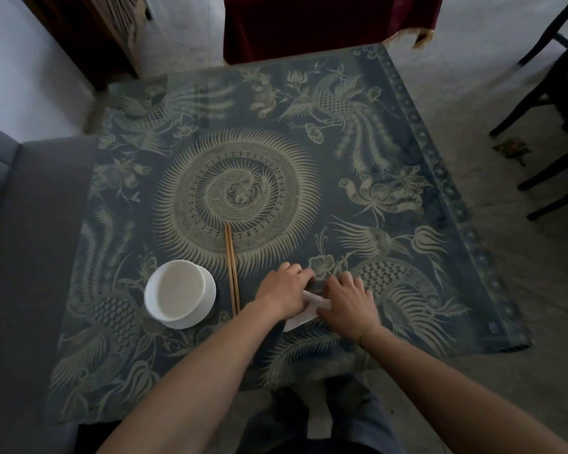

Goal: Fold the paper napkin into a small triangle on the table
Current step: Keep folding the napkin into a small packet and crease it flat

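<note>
Napkin [304, 314] between hands, near table edge

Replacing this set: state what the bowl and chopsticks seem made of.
Bowl: probably glazed ceramic, possibly melamine; plain white, smooth, thick-rimmed. Chopsticks: likely wood or bamboo; matte light brown, thin, straight. Grain is too small to confirm.

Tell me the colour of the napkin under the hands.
White; the napkin shows between both hands in the head view.
</note>
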The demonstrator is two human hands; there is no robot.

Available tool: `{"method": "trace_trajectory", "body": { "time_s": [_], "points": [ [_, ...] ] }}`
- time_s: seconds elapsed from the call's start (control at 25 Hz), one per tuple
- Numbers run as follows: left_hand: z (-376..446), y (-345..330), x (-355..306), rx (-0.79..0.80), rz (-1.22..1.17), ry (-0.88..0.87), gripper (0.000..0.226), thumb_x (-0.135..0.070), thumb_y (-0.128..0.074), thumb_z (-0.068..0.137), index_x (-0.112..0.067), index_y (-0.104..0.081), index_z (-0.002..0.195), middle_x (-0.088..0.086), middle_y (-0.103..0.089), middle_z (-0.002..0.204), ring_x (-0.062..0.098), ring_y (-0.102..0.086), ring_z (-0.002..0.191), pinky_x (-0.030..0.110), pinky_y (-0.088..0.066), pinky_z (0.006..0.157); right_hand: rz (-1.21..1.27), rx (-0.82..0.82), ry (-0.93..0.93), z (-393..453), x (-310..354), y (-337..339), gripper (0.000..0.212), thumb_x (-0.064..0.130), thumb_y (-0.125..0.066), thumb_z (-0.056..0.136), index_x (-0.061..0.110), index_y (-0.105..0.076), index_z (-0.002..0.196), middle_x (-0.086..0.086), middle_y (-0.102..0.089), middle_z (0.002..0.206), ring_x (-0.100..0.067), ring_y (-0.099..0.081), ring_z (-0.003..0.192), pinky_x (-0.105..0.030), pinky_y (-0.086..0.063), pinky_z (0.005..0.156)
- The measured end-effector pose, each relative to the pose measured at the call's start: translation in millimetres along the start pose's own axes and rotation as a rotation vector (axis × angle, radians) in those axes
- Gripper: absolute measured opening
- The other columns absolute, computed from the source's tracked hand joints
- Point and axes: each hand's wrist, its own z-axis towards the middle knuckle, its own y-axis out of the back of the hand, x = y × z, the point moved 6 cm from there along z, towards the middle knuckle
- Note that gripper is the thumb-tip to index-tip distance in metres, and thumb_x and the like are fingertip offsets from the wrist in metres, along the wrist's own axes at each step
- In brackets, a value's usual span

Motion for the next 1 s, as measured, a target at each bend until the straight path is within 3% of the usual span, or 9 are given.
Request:
{"method": "trace_trajectory", "body": {
  "time_s": [0.12, 0.24, 0.36, 0.52, 0.64, 0.72, 0.76, 0.88, 1.0],
  "points": [
    [3.4, -0.6, -2.0, 0.027, -0.01, -0.009, 0.021, -0.024, -0.065, 0.083, -0.021, -0.057, 0.102, 0.003, -0.046, 0.108, 0.025, -0.04, 0.107, 0.038, -0.04, 0.076, 0.079, 0.047, 0.009, 1.9, 0.1, -1.2, 0.034, 0.036, -0.062, 0.077, 0.023, -0.045, 0.103, -0.002, -0.053, 0.108, -0.026, -0.049, 0.103, -0.042, -0.044, 0.084],
    [1.8, -6.8, 5.6, 0.084, -0.246, 0.044, 0.014, -0.022, -0.068, 0.081, -0.027, -0.057, 0.088, -0.002, -0.054, 0.099, 0.019, -0.051, 0.101, 0.037, -0.046, 0.072, 0.18, 0.061, -0.016, 2.5, -7.0, 2.4, 0.025, 0.034, -0.065, 0.077, 0.025, -0.055, 0.097, 0.0, -0.05, 0.099, -0.02, -0.05, 0.093, -0.036, -0.047, 0.076],
    [-3.2, -12.2, 22.0, 0.086, -0.708, 0.16, 0.019, -0.016, -0.079, 0.077, -0.024, -0.063, 0.084, -0.002, -0.065, 0.085, 0.017, -0.064, 0.085, 0.034, -0.053, 0.074, 0.58, 0.036, -0.151, 5.5, -20.5, 8.4, 0.014, 0.022, -0.073, 0.075, 0.017, -0.063, 0.083, 0.001, -0.062, 0.082, -0.016, -0.06, 0.074, -0.032, -0.049, 0.064],
    [-17.7, -22.9, 33.0, 0.034, -1.198, 0.302, 0.02, -0.01, -0.08, 0.08, -0.017, -0.066, 0.093, 0.003, -0.069, 0.086, 0.014, -0.065, 0.075, 0.027, -0.054, 0.06, 1.171, 0.191, -0.265, 0.4, -19.1, 5.6, 0.023, 0.006, -0.076, 0.08, 0.006, -0.066, 0.1, -0.008, -0.073, 0.083, -0.012, -0.07, 0.063, -0.02, -0.052, 0.051],
    [-25.0, -30.8, 26.4, 0.051, -1.389, 0.326, 0.021, -0.007, -0.075, 0.084, -0.015, -0.066, 0.102, 0.003, -0.068, 0.088, 0.005, -0.065, 0.066, 0.021, -0.049, 0.049, 1.106, 0.283, -0.224, -1.3, -11.4, -0.5, 0.024, 0.009, -0.074, 0.083, 0.008, -0.066, 0.105, -0.012, -0.074, 0.092, -0.018, -0.073, 0.074, -0.026, -0.056, 0.056],
    [-27.5, -31.6, 23.6, 0.05, -1.453, 0.319, 0.02, -0.005, -0.072, 0.086, -0.013, -0.066, 0.103, 0.004, -0.068, 0.088, 0.004, -0.065, 0.064, 0.019, -0.048, 0.049, 1.091, 0.258, -0.213, -1.3, -10.7, -3.2, 0.019, 0.009, -0.073, 0.084, 0.01, -0.067, 0.103, -0.014, -0.074, 0.093, -0.026, -0.073, 0.079, -0.036, -0.059, 0.065],
    [-29.2, -31.8, 24.1, 0.057, -1.468, 0.322, 0.019, -0.005, -0.07, 0.087, -0.012, -0.066, 0.104, 0.005, -0.068, 0.088, 0.006, -0.066, 0.065, 0.02, -0.048, 0.049, 1.099, 0.241, -0.217, -1.7, -11.4, -4.2, 0.018, 0.009, -0.073, 0.085, 0.009, -0.067, 0.102, -0.014, -0.074, 0.093, -0.025, -0.072, 0.077, -0.034, -0.058, 0.063],
    [-34.0, -32.9, 31.0, 0.079, -1.425, 0.349, 0.013, -0.007, -0.066, 0.09, -0.008, -0.068, 0.103, 0.009, -0.071, 0.086, 0.015, -0.067, 0.068, 0.022, -0.047, 0.048, 1.135, 0.233, -0.239, -4.1, -15.8, -7.4, 0.014, 0.009, -0.069, 0.087, 0.008, -0.067, 0.101, -0.011, -0.07, 0.085, -0.015, -0.065, 0.062, -0.025, -0.049, 0.05],
    [-35.8, -33.4, 34.3, 0.066, -1.312, 0.322, 0.009, -0.008, -0.066, 0.091, -0.01, -0.069, 0.099, 0.008, -0.072, 0.083, 0.014, -0.068, 0.067, 0.023, -0.048, 0.047, 1.115, 0.226, -0.23, -5.3, -19.9, -10.1, 0.015, 0.007, -0.069, 0.086, 0.013, -0.068, 0.1, -0.014, -0.073, 0.087, -0.021, -0.068, 0.069, -0.032, -0.055, 0.058]
  ]
}}
